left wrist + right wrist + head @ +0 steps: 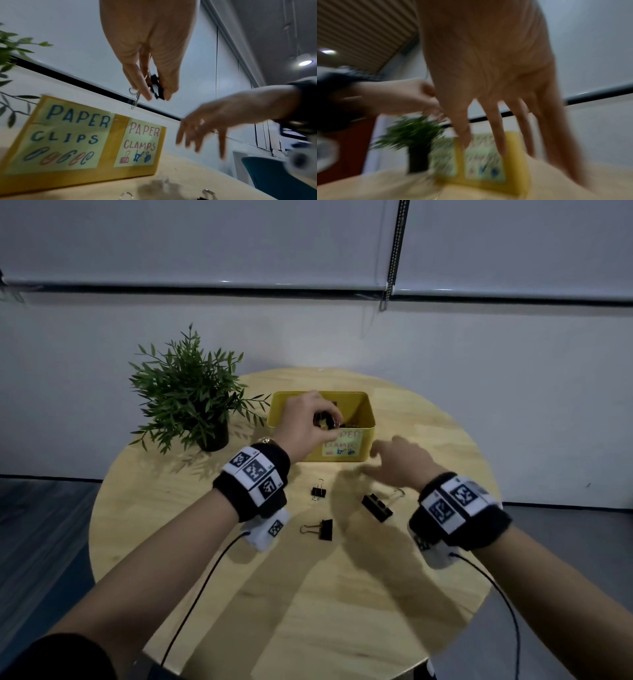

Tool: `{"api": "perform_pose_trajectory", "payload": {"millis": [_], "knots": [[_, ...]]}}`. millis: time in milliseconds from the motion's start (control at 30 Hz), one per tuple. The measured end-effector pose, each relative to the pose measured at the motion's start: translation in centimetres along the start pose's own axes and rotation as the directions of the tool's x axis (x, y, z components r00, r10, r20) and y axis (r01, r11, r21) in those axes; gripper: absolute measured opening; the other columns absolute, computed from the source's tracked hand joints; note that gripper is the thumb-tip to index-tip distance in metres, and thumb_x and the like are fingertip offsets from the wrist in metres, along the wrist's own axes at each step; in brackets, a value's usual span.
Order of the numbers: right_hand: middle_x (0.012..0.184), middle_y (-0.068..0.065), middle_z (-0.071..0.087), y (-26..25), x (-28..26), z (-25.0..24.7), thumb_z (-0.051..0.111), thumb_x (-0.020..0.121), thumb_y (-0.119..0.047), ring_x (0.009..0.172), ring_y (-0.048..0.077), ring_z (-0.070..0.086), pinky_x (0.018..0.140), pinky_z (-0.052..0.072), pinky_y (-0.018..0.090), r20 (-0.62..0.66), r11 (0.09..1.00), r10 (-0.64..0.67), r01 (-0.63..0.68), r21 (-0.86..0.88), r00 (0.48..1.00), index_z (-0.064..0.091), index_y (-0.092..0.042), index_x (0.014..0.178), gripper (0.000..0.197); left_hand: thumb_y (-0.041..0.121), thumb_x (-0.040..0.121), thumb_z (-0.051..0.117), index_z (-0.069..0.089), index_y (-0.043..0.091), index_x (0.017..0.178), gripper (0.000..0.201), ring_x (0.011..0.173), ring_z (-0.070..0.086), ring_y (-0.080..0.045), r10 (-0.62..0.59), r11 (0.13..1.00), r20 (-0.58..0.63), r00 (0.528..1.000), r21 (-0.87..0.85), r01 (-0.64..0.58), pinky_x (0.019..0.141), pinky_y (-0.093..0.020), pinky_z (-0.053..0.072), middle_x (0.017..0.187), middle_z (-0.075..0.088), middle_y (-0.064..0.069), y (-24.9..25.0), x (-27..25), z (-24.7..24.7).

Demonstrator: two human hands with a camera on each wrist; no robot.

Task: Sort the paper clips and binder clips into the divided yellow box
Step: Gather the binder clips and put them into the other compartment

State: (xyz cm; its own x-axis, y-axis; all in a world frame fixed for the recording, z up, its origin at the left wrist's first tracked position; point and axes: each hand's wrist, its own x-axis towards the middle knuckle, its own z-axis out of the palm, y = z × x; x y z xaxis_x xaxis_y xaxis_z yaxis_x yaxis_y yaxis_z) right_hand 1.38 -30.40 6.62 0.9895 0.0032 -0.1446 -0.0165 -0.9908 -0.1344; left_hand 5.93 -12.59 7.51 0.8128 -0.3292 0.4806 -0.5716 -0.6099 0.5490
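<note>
A black binder clip (157, 86) is pinched in the left hand (308, 422) above the yellow box (366, 412). The right hand (399, 457), fingers spread and empty, is held over the table (205, 542). Released early, the clip could be dropped into the paper-clip compartment.

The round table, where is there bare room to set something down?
The near half of the table, below the binder clips, is bare wood crossed only by forearms and shadow. The left edge in front of the plant is free too. It is crowded before the yellow box, where three clips lie and the right hand reaches.
</note>
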Motion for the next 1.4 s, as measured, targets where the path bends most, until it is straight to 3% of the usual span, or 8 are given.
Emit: {"api": "perform_pose_trajectory", "payload": {"millis": [200, 533, 667, 733, 867, 1000, 1233, 1400], "knots": [[0.14, 0.018, 0.036, -3.2, -3.1, 6.5, 0.048, 0.062, -0.087, 0.125, 0.044, 0.039, 0.097, 0.044, 0.054, 0.275, 0.998, -0.053, 0.042, 0.047, 0.96, 0.022, -0.033, 0.145, 0.102, 0.003, 0.072, 0.076, 0.072, 0.006, 0.086, 0.015, 0.087, 0.061, -0.026, 0.02, 0.993, -0.334, 0.942, -0.105, -0.058, 0.067, -0.031, 0.06, 0.091, 0.06, -0.012, -0.4, 2.3, 3.4], [0.119, 0.012, 0.04, -2.9, -2.8, 7.4, 0.063, 0.083, -0.045, 0.113, 0.035, 0.041, 0.085, 0.049, 0.046, 0.155, 0.989, -0.143, 0.138, 0.045, 0.977, 0.048, -0.027, 0.123, 0.046, 0.026, 0.094, 0.054, 0.06, 0.015, 0.126, 0.035, 0.134, 0.035, -0.028, -0.058, 0.978, 0.167, 0.984, 0.207, 0.023, 0.112, -0.046, 0.031, 0.147, 0.041, -0.009, -3.1, 3.0, 5.2], [0.1, 0.006, 0.045, -1.6, -2.3, 6.3, 0.07, 0.079, -0.03, 0.097, 0.026, 0.05, 0.08, 0.047, 0.033, 0.163, 0.97, -0.206, 0.179, 0.165, 0.965, 0.062, -0.023, 0.112, 0.034, 0.01, 0.091, 0.057, 0.069, 0.007, 0.105, 0.019, 0.108, 0.053, -0.025, 0.147, 0.965, -0.006, 0.989, 0.22, -0.142, 0.099, -0.039, 0.043, 0.111, 0.064, -0.012, -3.6, 2.1, 2.1], [0.096, 0.003, 0.047, -0.8, -2.0, 5.7, 0.074, 0.074, -0.022, 0.089, 0.019, 0.045, 0.076, 0.044, 0.03, 0.174, 0.972, -0.201, 0.175, 0.157, 0.964, 0.067, -0.018, 0.107, 0.033, 0.005, 0.09, 0.056, 0.068, 0.01, 0.105, 0.021, 0.095, 0.055, -0.017, 0.239, 0.931, 0.133, 0.962, 0.248, -0.266, 0.089, -0.039, 0.05, 0.1, 0.066, -0.007, -4.3, 0.9, 0.4], [0.094, 0.004, 0.061, 0.0, -1.2, 5.1, 0.083, 0.062, -0.024, 0.091, 0.022, 0.054, 0.073, 0.051, 0.033, 0.184, 0.981, -0.173, 0.152, 0.123, 0.968, 0.068, -0.017, 0.094, 0.036, -0.003, 0.088, 0.04, 0.036, 0.024, 0.145, 0.063, 0.135, 0.037, -0.019, 0.077, 0.888, 0.712, 0.698, 0.269, -0.373, 0.115, -0.041, 0.032, 0.15, 0.038, -0.003, -5.3, -2.6, 0.4], [0.092, 0.003, 0.063, -0.9, -0.6, 5.0, 0.084, 0.059, -0.027, 0.087, 0.023, 0.061, 0.065, 0.053, 0.032, 0.203, 0.984, -0.156, 0.135, 0.114, 0.967, 0.065, -0.02, 0.088, 0.035, -0.004, 0.087, 0.037, 0.015, 0.024, 0.152, 0.074, 0.143, 0.024, -0.024, -0.134, 0.861, 0.865, 0.484, 0.344, -0.375, 0.118, -0.035, 0.022, 0.16, 0.018, -0.001, -6.0, -5.2, 0.4], [0.099, 0.003, 0.046, -2.6, -0.5, 0.5, 0.084, 0.063, -0.025, 0.092, 0.026, 0.051, 0.072, 0.048, 0.032, -0.224, 0.969, -0.209, 0.233, 0.084, 0.952, 0.062, -0.021, 0.095, 0.039, 0.033, 0.081, 0.066, 0.018, 0.016, 0.151, 0.087, 0.136, 0.032, -0.023, -0.235, 0.831, 0.825, 0.514, 0.444, -0.333, 0.111, -0.033, 0.034, 0.152, 0.027, -0.007, -8.3, -6.9, -2.5], [0.114, 0.015, 0.044, -3.9, 2.7, -1.2, 0.063, 0.078, -0.002, 0.107, 0.034, 0.042, 0.05, 0.038, 0.028, -0.68, 0.981, -0.149, 0.195, -0.008, 0.718, 0.058, -0.011, 0.099, 0.023, 0.032, 0.077, 0.076, 0.049, 0.018, 0.138, 0.068, 0.111, 0.05, -0.022, -0.163, 0.919, 0.729, 0.665, 0.357, -0.166, 0.092, -0.027, 0.041, 0.121, 0.053, -0.006, -9.1, -8.1, -2.2]]}}
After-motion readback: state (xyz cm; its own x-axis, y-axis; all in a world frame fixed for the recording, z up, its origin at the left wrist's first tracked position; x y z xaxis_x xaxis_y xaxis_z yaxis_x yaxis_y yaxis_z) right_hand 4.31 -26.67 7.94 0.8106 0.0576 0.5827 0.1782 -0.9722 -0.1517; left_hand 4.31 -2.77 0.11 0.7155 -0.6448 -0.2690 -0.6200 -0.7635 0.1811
